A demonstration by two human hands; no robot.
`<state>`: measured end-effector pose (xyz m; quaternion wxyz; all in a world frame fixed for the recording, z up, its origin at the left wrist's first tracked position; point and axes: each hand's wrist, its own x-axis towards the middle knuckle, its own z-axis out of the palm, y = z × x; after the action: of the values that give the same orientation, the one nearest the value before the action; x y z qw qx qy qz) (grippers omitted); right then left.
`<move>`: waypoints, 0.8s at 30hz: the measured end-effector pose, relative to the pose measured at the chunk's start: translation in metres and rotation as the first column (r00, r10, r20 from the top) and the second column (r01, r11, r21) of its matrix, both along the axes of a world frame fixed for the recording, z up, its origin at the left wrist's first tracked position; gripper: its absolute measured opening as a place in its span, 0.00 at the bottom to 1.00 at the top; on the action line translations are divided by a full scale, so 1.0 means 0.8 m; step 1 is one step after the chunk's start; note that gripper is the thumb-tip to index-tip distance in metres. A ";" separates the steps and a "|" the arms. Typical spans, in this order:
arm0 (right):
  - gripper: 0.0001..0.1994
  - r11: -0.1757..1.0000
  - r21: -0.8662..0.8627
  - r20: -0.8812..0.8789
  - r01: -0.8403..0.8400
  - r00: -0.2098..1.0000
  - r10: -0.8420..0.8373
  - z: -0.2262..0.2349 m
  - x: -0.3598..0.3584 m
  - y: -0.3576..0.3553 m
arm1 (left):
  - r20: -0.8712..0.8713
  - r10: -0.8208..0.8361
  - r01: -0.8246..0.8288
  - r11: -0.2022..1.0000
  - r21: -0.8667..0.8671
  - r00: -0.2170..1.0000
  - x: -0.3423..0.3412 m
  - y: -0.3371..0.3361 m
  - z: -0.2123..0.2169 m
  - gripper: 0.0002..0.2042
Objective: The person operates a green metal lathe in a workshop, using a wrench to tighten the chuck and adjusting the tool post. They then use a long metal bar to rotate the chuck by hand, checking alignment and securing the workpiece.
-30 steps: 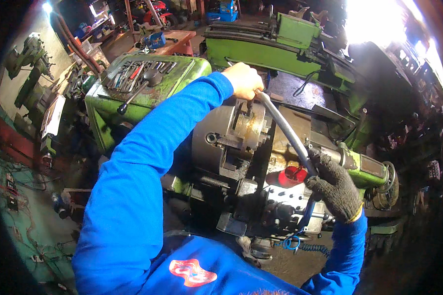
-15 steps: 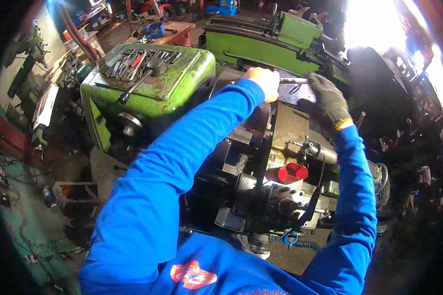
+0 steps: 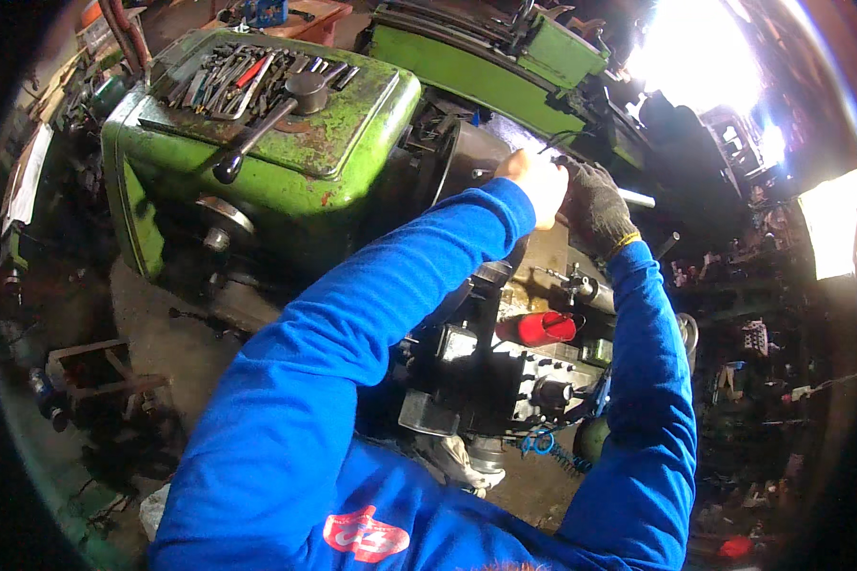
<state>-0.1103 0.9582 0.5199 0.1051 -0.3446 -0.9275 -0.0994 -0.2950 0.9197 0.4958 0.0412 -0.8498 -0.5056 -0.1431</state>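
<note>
Both arms reach out over a green metal lathe (image 3: 352, 186). My bare left hand (image 3: 540, 186) is closed beside the lathe's round chuck (image 3: 474, 157), on a bar mostly hidden by the fingers. My right hand (image 3: 595, 205), in a dark work glove with a yellow cuff, is closed around the same bar, right next to the left. The light-coloured end of the metal bar (image 3: 636, 198) sticks out to the right of the glove. What the bar's other end meets is hidden behind my left hand.
Several hand tools (image 3: 233, 81) and a black-knobbed lever (image 3: 267, 133) are on the green headstock. Nearer me are a red cup (image 3: 546, 328), a metal cylinder with a nozzle (image 3: 588, 290) and the tool post (image 3: 550, 388). Another green machine (image 3: 467, 71) stands beyond.
My right hand has slid along the bar toward my left hand, so the bar's end now shows past the glove. The view has shifted, and both hands appear lower.
</note>
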 end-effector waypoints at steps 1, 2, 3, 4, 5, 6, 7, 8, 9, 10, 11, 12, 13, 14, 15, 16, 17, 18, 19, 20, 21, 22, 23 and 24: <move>0.22 0.995 -0.104 -0.066 -0.007 0.998 0.000 0.011 0.001 -0.006 | -0.002 -0.001 0.001 0.999 -0.032 1.000 -0.005 -0.004 0.004 0.23; 0.22 0.994 -0.104 -0.035 0.035 0.999 -0.039 0.015 0.009 -0.003 | 0.011 0.004 -0.004 1.000 -0.030 1.000 -0.010 -0.009 0.006 0.23; 0.22 0.992 -0.104 -0.011 0.077 0.997 -0.078 0.017 0.026 0.004 | 0.017 0.009 -0.008 1.000 -0.029 1.000 -0.015 -0.015 0.007 0.23; 0.23 0.988 -0.103 0.008 0.119 0.993 -0.119 0.021 0.045 0.012 | 0.019 0.011 -0.011 1.000 -0.026 1.000 -0.018 -0.017 0.008 0.22; 0.35 0.960 -0.200 0.097 0.197 0.979 -0.181 0.036 0.056 0.019 | 0.025 0.027 -0.026 0.998 -0.054 0.999 -0.023 -0.017 0.005 0.20; 0.35 0.954 -0.224 0.065 0.201 0.979 -0.191 0.033 0.077 0.030 | 0.060 0.044 -0.041 0.998 -0.051 0.997 -0.026 -0.017 0.003 0.19; 0.34 0.960 -0.172 0.080 0.219 0.975 -0.208 0.028 0.102 0.045 | 0.092 0.063 -0.059 0.997 -0.052 0.994 -0.028 -0.020 0.001 0.19; 0.34 0.961 -0.116 0.100 0.252 0.965 -0.241 0.026 0.133 0.054 | 0.133 0.071 -0.065 0.997 -0.052 0.989 -0.026 -0.020 0.000 0.18; 0.32 0.945 -0.152 0.078 0.289 0.957 -0.280 0.037 0.129 0.045 | 0.113 0.089 -0.083 0.995 -0.060 0.990 -0.027 -0.016 -0.003 0.16; 0.32 0.956 -0.116 0.066 0.268 0.963 -0.262 0.028 0.147 0.059 | 0.100 0.097 -0.093 0.994 -0.052 0.990 -0.030 -0.018 -0.002 0.16; 0.31 0.961 -0.070 0.063 0.269 0.962 -0.265 0.028 0.183 0.073 | 0.097 0.084 -0.081 0.996 -0.039 0.992 -0.030 -0.024 0.004 0.16; 0.31 0.963 -0.032 0.047 0.267 0.963 -0.266 0.018 0.207 0.090 | 0.081 0.074 -0.071 0.997 -0.030 0.994 -0.028 -0.028 0.007 0.16; 0.30 0.952 -0.078 0.055 0.296 0.955 -0.292 0.020 0.204 0.103 | 0.036 0.128 -0.124 0.988 -0.093 0.991 -0.032 -0.031 0.013 0.16; 0.30 0.928 -0.122 0.075 0.353 0.935 -0.346 0.025 0.218 0.101 | 0.020 0.130 -0.128 0.990 -0.064 0.991 -0.027 -0.033 0.014 0.16; 0.30 0.941 -0.119 0.057 0.315 0.949 -0.310 0.010 0.254 0.135 | 0.006 0.131 -0.131 0.991 -0.035 0.991 -0.024 -0.034 0.015 0.15; 0.31 0.919 -0.234 -0.041 0.319 0.941 -0.337 0.025 0.239 0.103 | -0.015 0.139 -0.139 0.990 -0.008 0.990 -0.020 -0.034 0.014 0.15; 0.31 0.944 -0.145 -0.044 0.296 0.951 -0.305 0.002 0.266 0.133 | -0.011 0.165 -0.164 0.985 0.048 0.986 -0.013 -0.030 0.012 0.15; 0.32 0.960 -0.054 -0.043 0.275 0.960 -0.278 -0.019 0.291 0.164 | -0.021 0.180 -0.179 0.983 0.040 0.983 -0.006 -0.029 0.011 0.15; 0.34 0.954 -0.137 -0.063 0.267 0.959 -0.278 -0.013 0.258 0.151 | -0.052 0.222 -0.221 0.975 0.026 0.974 -0.008 -0.033 0.013 0.15; 0.34 0.974 0.009 -0.100 0.224 0.970 -0.222 -0.033 0.290 0.165 | -0.071 0.205 -0.204 0.979 0.023 0.976 0.003 -0.030 0.017 0.15; 0.34 0.984 -0.047 -0.122 0.174 0.976 -0.178 -0.028 0.265 0.157 | -0.099 0.251 -0.250 0.968 0.025 0.963 -0.005 -0.036 0.017 0.15; 0.34 0.985 -0.101 -0.134 0.138 0.979 -0.151 -0.008 0.243 0.129 | -0.133 0.300 -0.305 0.952 -0.019 0.945 -0.007 -0.045 0.026 0.15; 0.34 0.985 -0.099 -0.133 0.141 0.979 -0.153 0.006 0.241 0.110 | -0.127 0.283 -0.288 0.957 -0.021 0.951 -0.015 -0.040 0.024 0.16; 0.34 0.985 -0.091 -0.131 0.145 0.979 -0.157 0.017 0.243 0.102 | -0.117 0.265 -0.269 0.963 -0.020 0.957 -0.022 -0.029 0.018 0.17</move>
<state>0.0843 1.0396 0.5334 0.1467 -0.4241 -0.8925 -0.0453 -0.3130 0.8964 0.5099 0.0734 -0.7812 -0.6150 -0.0789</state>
